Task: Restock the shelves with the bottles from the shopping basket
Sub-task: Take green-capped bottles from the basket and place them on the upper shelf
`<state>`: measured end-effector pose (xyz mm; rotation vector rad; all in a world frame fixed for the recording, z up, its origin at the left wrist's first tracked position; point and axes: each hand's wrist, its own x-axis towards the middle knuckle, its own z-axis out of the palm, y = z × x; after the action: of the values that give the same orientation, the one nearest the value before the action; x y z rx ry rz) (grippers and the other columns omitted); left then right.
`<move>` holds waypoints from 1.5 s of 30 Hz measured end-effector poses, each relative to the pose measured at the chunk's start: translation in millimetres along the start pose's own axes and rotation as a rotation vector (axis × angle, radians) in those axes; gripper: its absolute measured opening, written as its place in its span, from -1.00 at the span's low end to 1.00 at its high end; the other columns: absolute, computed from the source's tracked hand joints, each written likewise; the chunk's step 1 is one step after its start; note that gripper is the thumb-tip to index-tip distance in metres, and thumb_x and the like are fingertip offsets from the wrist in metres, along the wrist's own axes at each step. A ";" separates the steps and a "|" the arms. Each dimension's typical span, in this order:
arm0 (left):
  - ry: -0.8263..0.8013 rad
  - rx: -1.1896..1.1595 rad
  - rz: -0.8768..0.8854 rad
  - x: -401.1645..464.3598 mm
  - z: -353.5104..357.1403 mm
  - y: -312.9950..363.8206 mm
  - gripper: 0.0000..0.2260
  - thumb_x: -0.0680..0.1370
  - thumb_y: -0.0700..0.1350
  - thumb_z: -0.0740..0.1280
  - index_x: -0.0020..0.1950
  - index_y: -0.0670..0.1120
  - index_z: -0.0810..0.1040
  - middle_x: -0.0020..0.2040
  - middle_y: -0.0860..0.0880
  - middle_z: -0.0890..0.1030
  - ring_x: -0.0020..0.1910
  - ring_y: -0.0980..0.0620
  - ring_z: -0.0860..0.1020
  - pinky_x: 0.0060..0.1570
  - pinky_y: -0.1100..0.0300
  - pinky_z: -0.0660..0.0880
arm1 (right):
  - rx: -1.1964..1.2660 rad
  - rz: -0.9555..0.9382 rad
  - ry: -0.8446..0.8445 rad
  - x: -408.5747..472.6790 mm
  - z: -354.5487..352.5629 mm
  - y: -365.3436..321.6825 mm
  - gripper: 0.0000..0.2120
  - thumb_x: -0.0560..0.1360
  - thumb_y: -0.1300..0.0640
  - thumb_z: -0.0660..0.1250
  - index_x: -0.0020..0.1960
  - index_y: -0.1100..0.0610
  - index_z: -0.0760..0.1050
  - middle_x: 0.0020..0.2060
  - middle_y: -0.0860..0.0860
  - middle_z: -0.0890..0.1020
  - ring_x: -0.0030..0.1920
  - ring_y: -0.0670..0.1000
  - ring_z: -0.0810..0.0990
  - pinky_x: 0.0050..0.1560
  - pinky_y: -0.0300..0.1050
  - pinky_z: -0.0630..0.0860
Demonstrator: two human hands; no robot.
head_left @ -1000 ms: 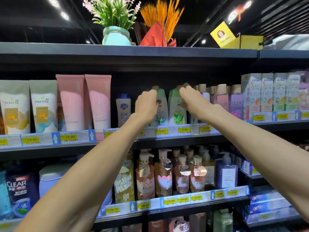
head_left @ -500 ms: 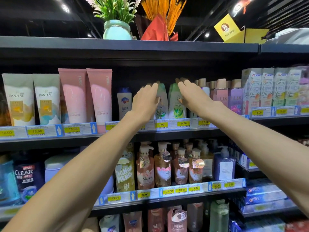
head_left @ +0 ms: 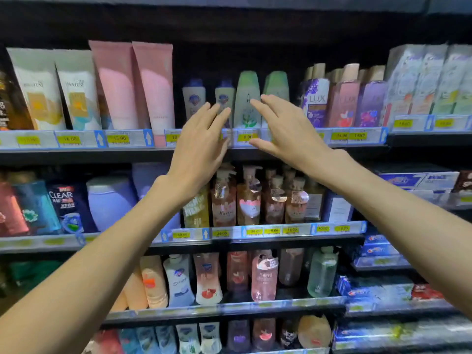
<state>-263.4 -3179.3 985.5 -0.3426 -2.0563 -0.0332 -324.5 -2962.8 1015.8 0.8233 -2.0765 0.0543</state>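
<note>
Both hands hang empty with fingers spread: our left hand (head_left: pixel 201 146) and right hand (head_left: pixel 286 131), just in front of the upper shelf (head_left: pixel 76 152). Between and behind our fingertips stand two green bottles (head_left: pixel 247 100), upright at the shelf's front. They look like smooth, stiff plastic, probably fairly light and a bit slippery, so we'd grip around the body, below the cap.
</note>
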 end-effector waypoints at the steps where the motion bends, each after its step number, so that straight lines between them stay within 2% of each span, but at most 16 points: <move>1: -0.011 0.005 -0.008 -12.2 2.2 -1.0 -0.51 0.65 -0.07 0.28 0.57 -0.16 0.32 0.55 -0.18 0.36 0.57 -0.20 0.26 0.53 -0.10 0.25 | 0.007 -0.014 -0.006 -8.2 4.8 -5.3 -0.22 0.55 -0.17 0.41 0.61 0.19 0.23 0.51 0.23 0.38 0.52 0.24 0.34 0.49 0.23 0.34; 9: -0.048 -0.054 -0.028 -128.2 8.2 5.9 -0.53 0.68 -0.04 0.22 0.56 -0.18 0.35 0.56 -0.18 0.34 0.59 -0.22 0.22 0.52 -0.16 0.22 | 0.098 -0.119 -0.027 -88.0 53.4 -66.1 -0.22 0.51 -0.14 0.46 0.59 0.18 0.28 0.54 0.23 0.35 0.53 0.24 0.35 0.50 0.26 0.30; 16: -0.245 -0.159 -0.105 -264.7 37.5 11.0 -0.54 0.69 -0.07 0.26 0.57 -0.18 0.34 0.57 -0.15 0.33 0.60 -0.16 0.21 0.52 -0.13 0.24 | 0.241 -0.177 -0.143 -182.0 123.5 -130.2 -0.33 0.56 -0.08 0.44 0.55 0.19 0.34 0.51 0.20 0.41 0.50 0.22 0.39 0.48 0.21 0.34; 20: -0.437 -0.201 -0.164 -353.0 66.1 17.3 -0.54 0.70 -0.05 0.24 0.59 -0.13 0.31 0.58 -0.12 0.32 0.60 -0.14 0.22 0.54 -0.10 0.22 | 0.317 -0.168 -0.328 -249.2 172.3 -162.7 -0.32 0.57 -0.09 0.42 0.59 0.14 0.31 0.53 0.13 0.40 0.54 0.17 0.35 0.52 0.17 0.30; 23: -0.583 -0.210 -0.199 -413.0 91.9 25.2 -0.52 0.69 -0.04 0.25 0.59 -0.14 0.30 0.57 -0.13 0.34 0.59 -0.15 0.24 0.54 -0.10 0.23 | 0.388 -0.129 -0.477 -300.2 209.0 -179.6 -0.32 0.60 -0.11 0.38 0.60 0.15 0.29 0.53 0.14 0.41 0.55 0.19 0.34 0.52 0.22 0.30; 29: -0.845 -0.229 -0.278 -520.1 146.0 48.2 -0.50 0.66 -0.01 0.29 0.58 -0.12 0.32 0.56 -0.12 0.37 0.58 -0.13 0.27 0.52 -0.08 0.29 | 0.427 -0.014 -0.670 -412.2 271.9 -218.2 -0.24 0.42 -0.05 0.59 0.52 0.16 0.41 0.42 0.17 0.52 0.45 0.21 0.49 0.40 0.26 0.44; 32: -0.952 -0.229 -0.283 -574.8 173.4 63.8 -0.49 0.67 0.02 0.26 0.58 -0.12 0.31 0.56 -0.12 0.35 0.58 -0.13 0.26 0.53 -0.08 0.26 | 0.452 0.015 -0.767 -475.2 300.8 -238.2 -0.27 0.44 -0.05 0.57 0.51 0.17 0.41 0.41 0.19 0.52 0.44 0.23 0.49 0.38 0.26 0.46; 40: -1.151 -0.353 -0.358 -738.8 251.4 115.2 -0.48 0.62 -0.05 0.34 0.55 -0.17 0.38 0.50 -0.17 0.43 0.52 -0.22 0.35 0.49 -0.12 0.31 | 0.486 0.130 -1.014 -633.7 386.3 -297.9 -0.25 0.39 -0.06 0.60 0.47 0.20 0.45 0.35 0.20 0.57 0.36 0.26 0.55 0.31 0.22 0.50; 45: -1.318 -0.360 -0.411 -840.8 296.3 148.5 -0.46 0.61 -0.05 0.32 0.57 -0.13 0.33 0.54 -0.16 0.38 0.53 -0.19 0.33 0.50 -0.09 0.29 | 0.476 0.198 -1.200 -730.2 443.2 -328.0 -0.25 0.52 -0.12 0.47 0.59 0.09 0.30 0.48 0.14 0.45 0.49 0.22 0.41 0.44 0.19 0.34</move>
<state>-99.1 -3179.1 96.9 -0.1346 -3.4141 -0.5614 -165.2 -2973.3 114.9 1.0626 -3.3610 0.2081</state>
